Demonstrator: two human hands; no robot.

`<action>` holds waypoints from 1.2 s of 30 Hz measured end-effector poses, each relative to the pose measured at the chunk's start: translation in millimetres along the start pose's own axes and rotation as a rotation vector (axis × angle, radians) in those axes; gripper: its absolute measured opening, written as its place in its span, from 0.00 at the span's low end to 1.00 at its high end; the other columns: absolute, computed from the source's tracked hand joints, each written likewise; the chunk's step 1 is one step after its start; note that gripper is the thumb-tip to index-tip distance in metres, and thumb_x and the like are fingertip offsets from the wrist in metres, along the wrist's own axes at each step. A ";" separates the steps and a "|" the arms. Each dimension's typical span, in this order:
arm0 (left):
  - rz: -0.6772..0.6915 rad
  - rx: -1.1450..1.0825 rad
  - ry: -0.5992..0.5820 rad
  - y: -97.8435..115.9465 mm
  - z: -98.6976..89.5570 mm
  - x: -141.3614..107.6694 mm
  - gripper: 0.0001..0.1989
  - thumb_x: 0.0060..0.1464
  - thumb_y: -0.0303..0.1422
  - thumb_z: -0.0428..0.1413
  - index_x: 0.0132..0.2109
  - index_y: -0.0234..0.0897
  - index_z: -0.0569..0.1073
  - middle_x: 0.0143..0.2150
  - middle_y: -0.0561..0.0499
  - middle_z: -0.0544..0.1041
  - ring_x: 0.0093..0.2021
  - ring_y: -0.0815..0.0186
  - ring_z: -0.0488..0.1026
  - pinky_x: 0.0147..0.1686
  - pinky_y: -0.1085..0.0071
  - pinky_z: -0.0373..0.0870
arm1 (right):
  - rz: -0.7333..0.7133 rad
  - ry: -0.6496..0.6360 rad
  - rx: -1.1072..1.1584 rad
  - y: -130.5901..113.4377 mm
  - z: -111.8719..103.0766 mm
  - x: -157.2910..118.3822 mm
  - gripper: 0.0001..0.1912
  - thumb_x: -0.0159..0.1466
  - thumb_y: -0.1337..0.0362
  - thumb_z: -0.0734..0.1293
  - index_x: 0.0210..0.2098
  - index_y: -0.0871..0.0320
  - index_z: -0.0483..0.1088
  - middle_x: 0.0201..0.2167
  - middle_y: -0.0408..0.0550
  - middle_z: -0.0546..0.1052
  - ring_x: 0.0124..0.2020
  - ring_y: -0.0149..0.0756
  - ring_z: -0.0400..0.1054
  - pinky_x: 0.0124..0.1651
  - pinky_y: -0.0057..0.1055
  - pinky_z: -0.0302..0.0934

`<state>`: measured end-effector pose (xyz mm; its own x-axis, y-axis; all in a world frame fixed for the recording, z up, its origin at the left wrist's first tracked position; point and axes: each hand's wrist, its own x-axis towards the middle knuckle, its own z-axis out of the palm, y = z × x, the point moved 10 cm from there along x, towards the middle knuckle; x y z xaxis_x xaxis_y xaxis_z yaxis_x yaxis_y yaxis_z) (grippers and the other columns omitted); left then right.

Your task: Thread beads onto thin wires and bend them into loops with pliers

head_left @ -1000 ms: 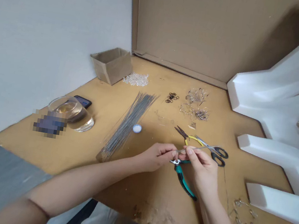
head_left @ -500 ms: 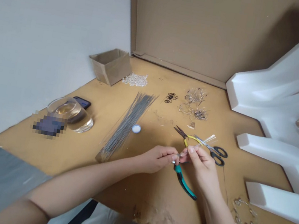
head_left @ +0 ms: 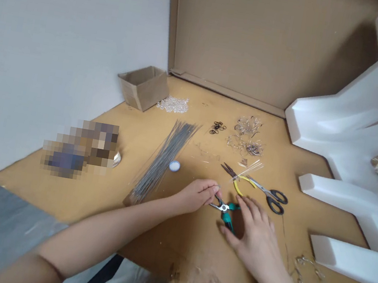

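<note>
My left hand (head_left: 197,195) pinches a thin wire (head_left: 245,172), which fans out blurred from the fingertips toward the upper right. My right hand (head_left: 253,234) is open, its spread fingers over teal-handled pliers (head_left: 227,211) and hiding part of their handles. The pliers' steel jaws point left, just below my left fingertips. Yellow-handled pliers (head_left: 237,182) and steel scissors with black grips (head_left: 270,198) lie just beyond. A bundle of grey wires (head_left: 161,163) lies left of my left hand.
A white bottle cap (head_left: 174,165), black rubber rings (head_left: 218,127), tangled metal hooks (head_left: 248,126) and clear beads (head_left: 172,104) lie on the tan board (head_left: 156,247). A cardboard box (head_left: 143,87) stands far left; white foam blocks (head_left: 356,140) rise right.
My right hand has let go of the wire and dropped, opening over the teal pliers, which have shifted under it. My left hand has moved slightly left and the wire has swung left.
</note>
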<state>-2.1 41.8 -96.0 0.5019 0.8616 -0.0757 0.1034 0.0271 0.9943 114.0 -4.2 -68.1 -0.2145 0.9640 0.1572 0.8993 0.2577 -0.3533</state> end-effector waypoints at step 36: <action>0.182 -0.011 0.261 -2.4 -25.0 -0.7 0.13 0.52 0.35 0.53 0.39 0.32 0.76 0.40 0.47 0.77 0.41 0.65 0.73 0.43 0.70 0.68 | 0.341 0.055 0.944 74.1 26.5 18.7 0.16 0.53 0.63 0.63 0.41 0.59 0.69 0.40 0.50 0.75 0.40 0.43 0.69 0.43 0.37 0.63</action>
<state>-24.2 53.8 -96.4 0.2735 0.9539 0.1237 0.0224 -0.1349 0.9906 166.6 34.6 -115.8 0.0375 0.9978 -0.0542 0.2339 -0.0615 -0.9703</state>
